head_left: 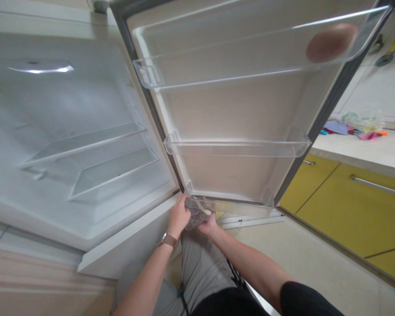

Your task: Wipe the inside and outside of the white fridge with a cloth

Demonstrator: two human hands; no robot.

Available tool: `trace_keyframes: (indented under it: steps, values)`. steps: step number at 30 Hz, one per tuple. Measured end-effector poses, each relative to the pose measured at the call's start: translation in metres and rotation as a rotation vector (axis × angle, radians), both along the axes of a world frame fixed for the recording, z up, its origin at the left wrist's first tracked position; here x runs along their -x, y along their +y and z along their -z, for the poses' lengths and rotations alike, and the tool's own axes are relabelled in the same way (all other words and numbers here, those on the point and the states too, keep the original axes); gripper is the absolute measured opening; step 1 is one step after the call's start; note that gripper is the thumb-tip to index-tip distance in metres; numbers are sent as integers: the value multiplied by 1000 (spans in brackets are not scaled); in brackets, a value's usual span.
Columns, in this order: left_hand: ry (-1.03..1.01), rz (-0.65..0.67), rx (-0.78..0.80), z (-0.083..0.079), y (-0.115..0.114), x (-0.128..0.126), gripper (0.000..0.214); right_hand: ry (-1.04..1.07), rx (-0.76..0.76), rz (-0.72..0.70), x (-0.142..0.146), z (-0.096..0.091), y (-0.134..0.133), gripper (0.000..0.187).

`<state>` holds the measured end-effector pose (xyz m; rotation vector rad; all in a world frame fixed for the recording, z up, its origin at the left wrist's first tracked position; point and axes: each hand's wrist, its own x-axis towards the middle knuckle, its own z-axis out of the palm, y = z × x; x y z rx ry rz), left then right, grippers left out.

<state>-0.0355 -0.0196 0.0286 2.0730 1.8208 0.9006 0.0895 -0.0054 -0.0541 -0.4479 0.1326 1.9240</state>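
Note:
An open fridge door point(233, 109) stands in front of me with clear plastic door bins. My left hand point(178, 217), with a watch on the wrist, grips the left end of the lowest clear bin point(200, 204). My right hand point(208, 224) is closed on a grey cloth point(195, 218) pressed against that bin from below. An egg-shaped brown object point(331, 41) sits at the right end of the top bin point(250, 48). The middle bin point(237, 147) holds nothing.
The fridge interior point(69, 131) on the left is white with glass shelves point(95, 169). Yellow cabinets point(349, 202) with metal handles run along the right under a counter point(365, 147) bearing colourful items. My knee in grey trousers point(204, 263) is below my hands.

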Motion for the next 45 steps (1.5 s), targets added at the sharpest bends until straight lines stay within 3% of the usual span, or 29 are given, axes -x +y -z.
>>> trace_keyframes:
  steps: [5, 15, 19, 22, 25, 38, 41, 45]
  values:
    - [-23, 27, -13, 4, 1, 1, 58, -90, -11, 9, -38, 7, -10, 45]
    - [-48, 12, -6, 0, -2, -4, 61, -319, -4, 201, -233, 6, -68, 39]
    - [-50, -1, 7, 0, -3, -6, 60, -403, 17, 277, -275, 11, -80, 34]
    - [-62, 6, -22, 1, -2, -6, 60, -416, -7, 302, -276, 18, -80, 33]
    - [-61, 17, -39, 2, -2, -6, 60, -415, -10, 278, -260, 21, -73, 37]
    - [-69, 2, 0, -4, -6, -5, 61, -219, -12, 91, -128, 11, -52, 29]
    - [-74, 1, 0, -4, -7, -4, 62, -215, 6, 90, -122, 10, -55, 30]
    - [-76, 0, 17, -3, -7, -1, 62, -231, 20, 77, -135, 13, -58, 31]
